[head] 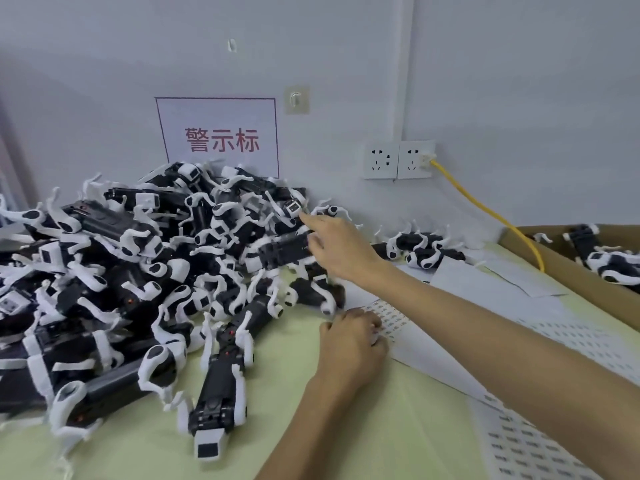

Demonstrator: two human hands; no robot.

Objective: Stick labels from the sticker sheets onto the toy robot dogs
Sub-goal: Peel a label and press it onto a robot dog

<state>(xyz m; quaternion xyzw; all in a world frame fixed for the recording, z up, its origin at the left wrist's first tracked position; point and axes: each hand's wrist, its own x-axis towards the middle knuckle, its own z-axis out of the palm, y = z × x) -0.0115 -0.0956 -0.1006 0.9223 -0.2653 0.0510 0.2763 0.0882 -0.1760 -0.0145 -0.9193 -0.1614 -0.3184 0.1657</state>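
A big pile of black-and-white toy robot dogs covers the left of the pale green table. My right hand reaches into the pile's right side. Its index finger is stretched out and its other fingers curl round the end of one black toy robot dog. My left hand rests with curled fingers on a sticker sheet of small labels. Its fingertips are hidden. One dog lies apart at the front of the pile.
More sticker sheets lie spread on the right of the table. A cardboard box with dogs inside stands at the far right. A few dogs lie by the wall. A yellow cable runs down from the wall sockets.
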